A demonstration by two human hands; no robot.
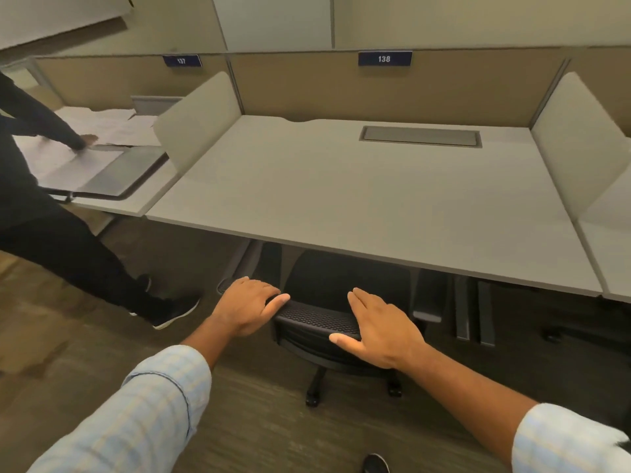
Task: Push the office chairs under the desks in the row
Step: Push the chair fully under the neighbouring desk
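The pale grey surface (341, 199) of the middle desk fills the view, walled by beige dividers. The black office chair (317, 319) stands at its front edge, the seat already under it and the mesh backrest just outside. On the neighbouring surface (136, 199) to the left lie loose white papers (102, 131), touched by another person (41, 206) in dark clothes. A recessed cable tray (420, 136) near the back has its lid shut, its contents hidden. The left hand (249, 307) rests on the backrest's left corner, fingers draped close together. The right hand (382, 329) lies flat on its top, fingers straight and pressed together, thumb spread. Blue tags read "138" (384, 59) and "137" (181, 60).
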